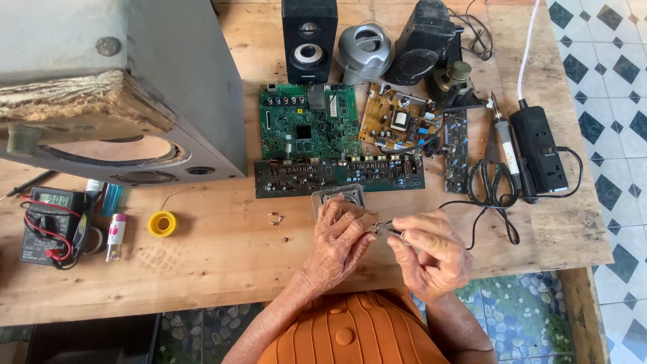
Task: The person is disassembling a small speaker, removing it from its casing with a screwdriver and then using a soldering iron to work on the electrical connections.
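Both my hands meet over the front middle of the wooden table (222, 263). My left hand (340, 239) and my right hand (435, 253) pinch a small shiny metal part (387, 230) between their fingertips. Partly hidden under my left hand lies a small grey square part (337, 195) on the table. Just beyond it lie a long dark circuit board (337, 175), a green circuit board (309, 121) and a yellow-brown circuit board (399, 123).
A big grey speaker cabinet (121, 94) fills the left. A multimeter (48, 226), a small tube (116, 236), a yellow solder spool (162, 223) and tiny metal clips (275, 218) lie on the left. Small speakers (309, 40), a soldering iron (504, 138) and a black power strip (539, 148) lie further back and right.
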